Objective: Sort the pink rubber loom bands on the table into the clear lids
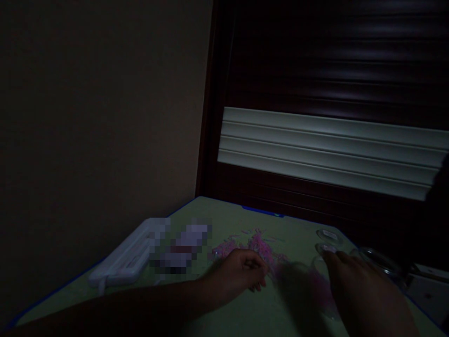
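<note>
Low over the pale green tabletop (245, 309), my left hand (242, 271) has its fingers curled in toward the thumb. Whatever it may hold is hidden. Just beyond it lies a loose pile of small pink bands or strips (259, 245), too dim to name surely. My right hand (365, 290) is wrapped against the right side of a clear jar (321, 269) with pink pieces inside; its fingertips are mostly hidden. Two clear round lids, a farther one (329, 235) and a nearer one (324, 248), lie past the right hand.
A long white case-like object (122, 257) lies along the left edge, beside a pixelated flat object (185, 248). Another clear round item (380, 261) sits by the right edge. A wall (105, 117) and a dark slatted panel (315, 61) stand behind. The room is dim.
</note>
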{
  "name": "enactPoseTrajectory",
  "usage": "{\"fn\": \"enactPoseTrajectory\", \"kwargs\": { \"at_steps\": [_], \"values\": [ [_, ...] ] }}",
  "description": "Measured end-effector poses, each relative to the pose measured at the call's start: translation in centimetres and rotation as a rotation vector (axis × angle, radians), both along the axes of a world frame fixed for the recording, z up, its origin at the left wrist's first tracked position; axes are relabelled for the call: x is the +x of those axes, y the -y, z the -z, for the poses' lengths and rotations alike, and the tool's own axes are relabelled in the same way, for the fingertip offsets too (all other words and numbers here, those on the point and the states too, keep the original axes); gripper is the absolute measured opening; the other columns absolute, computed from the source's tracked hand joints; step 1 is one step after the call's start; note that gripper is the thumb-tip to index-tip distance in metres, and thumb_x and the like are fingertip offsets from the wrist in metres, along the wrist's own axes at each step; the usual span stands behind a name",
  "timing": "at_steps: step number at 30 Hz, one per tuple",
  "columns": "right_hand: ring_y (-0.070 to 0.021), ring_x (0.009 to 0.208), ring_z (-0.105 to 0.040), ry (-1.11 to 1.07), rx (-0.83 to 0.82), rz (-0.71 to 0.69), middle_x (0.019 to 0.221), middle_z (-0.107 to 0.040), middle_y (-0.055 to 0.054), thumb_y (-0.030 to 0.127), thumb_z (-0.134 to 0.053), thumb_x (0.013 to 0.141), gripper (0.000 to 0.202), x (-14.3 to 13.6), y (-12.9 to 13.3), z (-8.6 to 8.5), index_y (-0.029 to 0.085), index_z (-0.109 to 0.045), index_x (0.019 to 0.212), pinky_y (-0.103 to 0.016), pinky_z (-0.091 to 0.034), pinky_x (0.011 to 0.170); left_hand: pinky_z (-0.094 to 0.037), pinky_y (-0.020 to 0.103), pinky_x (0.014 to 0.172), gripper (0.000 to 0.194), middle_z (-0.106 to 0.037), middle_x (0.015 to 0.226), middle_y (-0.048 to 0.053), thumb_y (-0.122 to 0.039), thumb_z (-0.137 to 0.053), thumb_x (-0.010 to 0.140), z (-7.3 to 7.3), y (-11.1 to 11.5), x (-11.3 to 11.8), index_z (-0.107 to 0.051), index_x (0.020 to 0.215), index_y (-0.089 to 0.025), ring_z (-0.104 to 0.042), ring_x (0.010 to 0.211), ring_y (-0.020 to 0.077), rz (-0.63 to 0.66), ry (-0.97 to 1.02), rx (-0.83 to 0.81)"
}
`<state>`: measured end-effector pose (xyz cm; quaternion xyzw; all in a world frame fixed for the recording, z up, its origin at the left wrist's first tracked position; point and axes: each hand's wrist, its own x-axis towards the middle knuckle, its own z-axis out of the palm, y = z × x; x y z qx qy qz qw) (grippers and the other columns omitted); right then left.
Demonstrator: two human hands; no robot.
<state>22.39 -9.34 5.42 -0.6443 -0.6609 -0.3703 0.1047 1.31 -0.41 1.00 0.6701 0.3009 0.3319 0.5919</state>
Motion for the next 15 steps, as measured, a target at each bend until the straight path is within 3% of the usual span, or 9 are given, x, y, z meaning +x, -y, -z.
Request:
{"fn": "enactPoseTrajectory", "kwargs": {
  "at_steps": [7, 15],
  "values": [
    [-0.0258, 0.068, -0.061, 0.106, -0.082, 0.086, 0.08, -0.066, -0.012, -0.002, -0.04, 0.068, 0.035, 0.93, 0.48, 0.23, 0.015, -0.064, 0.088, -0.039, -0.044, 0.059, -0.045, 0.026, 0.06, 0.018, -0.06, 0.062, 0.0, -0.029, -0.061, 0.067, 0.19, -0.09, 0.0, -0.059, 0.074, -0.013, -0.056, 0.058, 0.0121, -0.018, -0.024, -0.019],
    [-0.0273, 0.062, -0.061, 0.142, -0.117, 0.06, 0.075, -0.064, -0.015, -0.004, -0.037, 0.068, 0.034, 0.77, 0.53, 0.1, 0.013, -0.063, 0.081, -0.04, -0.043, 0.053, -0.045, 0.025, 0.059, 0.014, -0.06, 0.063, 0.0, -0.025, -0.06, 0.066, 0.04, -0.05, -0.05, -0.059, 0.074, -0.013, -0.055, 0.057, 0.0113, 0.0, -0.022, -0.017]
  ]
}}
